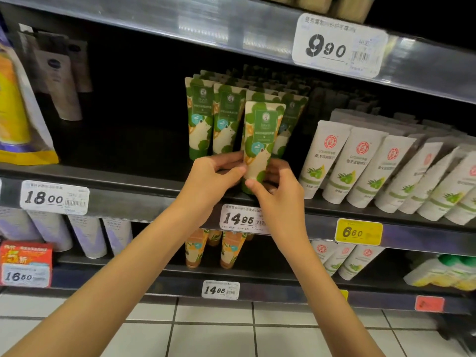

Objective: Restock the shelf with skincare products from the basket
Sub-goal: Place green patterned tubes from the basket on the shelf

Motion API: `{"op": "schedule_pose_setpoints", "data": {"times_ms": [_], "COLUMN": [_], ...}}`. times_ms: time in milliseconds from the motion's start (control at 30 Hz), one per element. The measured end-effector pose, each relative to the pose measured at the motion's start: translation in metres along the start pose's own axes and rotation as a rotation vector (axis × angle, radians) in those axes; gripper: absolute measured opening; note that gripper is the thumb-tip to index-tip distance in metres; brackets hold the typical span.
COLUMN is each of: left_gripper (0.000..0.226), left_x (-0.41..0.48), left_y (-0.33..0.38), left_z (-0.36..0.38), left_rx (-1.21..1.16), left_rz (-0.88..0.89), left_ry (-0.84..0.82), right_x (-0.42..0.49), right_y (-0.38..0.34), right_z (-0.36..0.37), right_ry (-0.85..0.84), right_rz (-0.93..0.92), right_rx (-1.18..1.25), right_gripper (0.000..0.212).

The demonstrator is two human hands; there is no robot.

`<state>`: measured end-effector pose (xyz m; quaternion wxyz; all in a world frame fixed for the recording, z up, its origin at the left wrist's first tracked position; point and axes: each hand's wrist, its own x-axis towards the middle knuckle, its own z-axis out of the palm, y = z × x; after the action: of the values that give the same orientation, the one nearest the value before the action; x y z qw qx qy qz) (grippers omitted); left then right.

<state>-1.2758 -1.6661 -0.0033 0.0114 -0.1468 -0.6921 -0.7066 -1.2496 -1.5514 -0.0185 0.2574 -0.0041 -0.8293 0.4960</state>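
A green and cream skincare tube [261, 135] stands cap down at the front edge of the middle shelf [134, 181], in front of a row of matching green tubes [219, 119]. My left hand [211, 176] pinches its lower left side. My right hand [278, 186] holds its lower right side near the cap, thumb across the front. The cap is hidden by my fingers. The basket is out of view.
White tubes with red logos [360, 163] lean in rows to the right. Grey tubes [59, 81] and a yellow pack [15, 104] stand at the left, with a dark gap between. Price tags [242, 219] line the shelf edges. Orange tubes [231, 248] stand below.
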Motion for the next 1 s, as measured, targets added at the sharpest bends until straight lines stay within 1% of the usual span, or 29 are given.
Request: {"op": "schedule_pose_setpoints", "data": {"times_ms": [100,167,300,400,500,600,633,700,767,1000], "left_gripper": [0.034,0.032,0.027,0.023,0.019,0.019,0.021,0.022,0.023,0.021], "left_x": [0.002,0.003,0.004,0.002,0.0,-0.002,-0.003,-0.004,-0.005,-0.007], "left_y": [0.001,0.002,0.004,0.007,0.009,0.01,0.01,0.011,0.011,0.01], "left_z": [-0.008,-0.013,-0.02,-0.024,-0.03,-0.037,-0.039,-0.044,-0.049,-0.055], "left_rx": [0.002,0.044,0.042,0.053,0.057,0.095,0.114,0.144,0.168,0.157], "left_rz": [-0.015,0.003,0.024,0.051,0.063,0.066,0.067,0.07,0.082,0.068], "left_ry": [-0.01,0.033,0.112,0.135,0.152,0.163,0.163,0.169,0.182,0.198], "right_x": [0.005,0.012,0.023,0.029,0.031,0.031,0.034,0.045,0.053,0.062], "right_y": [0.0,-0.002,-0.003,-0.002,-0.001,0.002,0.001,0.001,0.0,0.007], "right_z": [0.0,0.002,0.009,0.014,0.015,0.018,0.017,0.015,0.014,0.013], "right_ry": [0.05,0.07,0.076,0.146,0.16,0.199,0.203,0.152,0.103,0.09], "right_rz": [0.025,0.073,0.188,0.233,0.258,0.248,0.271,0.367,0.423,0.41], "right_rx": [-0.14,-0.236,-0.36,-0.369,-0.384,-0.281,-0.269,-0.329,-0.415,-0.471], "right_gripper": [0.042,0.043,0.043,0.044,0.046,0.048,0.046,0.04,0.035,0.045]}}
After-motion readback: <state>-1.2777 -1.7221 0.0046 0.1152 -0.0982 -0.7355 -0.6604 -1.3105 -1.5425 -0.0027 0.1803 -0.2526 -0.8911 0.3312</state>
